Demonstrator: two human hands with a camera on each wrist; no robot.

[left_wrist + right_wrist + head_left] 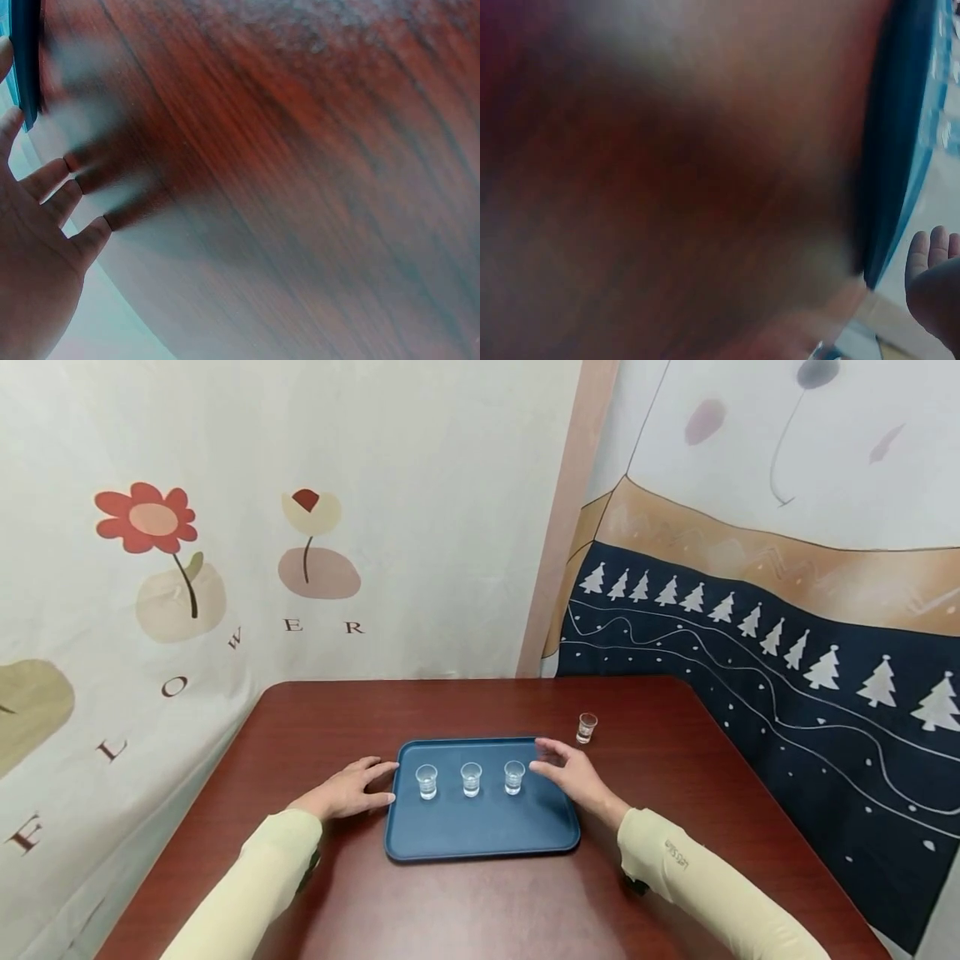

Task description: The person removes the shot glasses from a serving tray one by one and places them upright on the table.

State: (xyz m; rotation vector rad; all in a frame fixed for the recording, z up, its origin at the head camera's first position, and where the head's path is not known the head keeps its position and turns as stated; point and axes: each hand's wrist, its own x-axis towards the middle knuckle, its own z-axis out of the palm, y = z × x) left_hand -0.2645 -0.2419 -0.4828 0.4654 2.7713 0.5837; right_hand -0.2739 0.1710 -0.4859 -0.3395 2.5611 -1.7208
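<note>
A blue rectangular tray [480,833] lies on the table, bearing a row of small clear shot glasses: a left one [427,782], a middle one [471,780] and a right one [513,778]. My left hand [347,789] touches the tray's left edge with thumb and forefinger, fingers spread; the left wrist view shows its other fingertips on the tabletop. Over the tray's right side hovers my right hand [581,778], fingers extended, just right of the right glass and apart from it. Behind that hand, off the tray, another shot glass [587,728] stands upright on the table.
The reddish-brown wooden table [360,902] has rounded far corners. Behind it hangs a pale curtain [435,527] with flowers and letters. A dark blue cloth [750,710] with white trees hangs along the right side.
</note>
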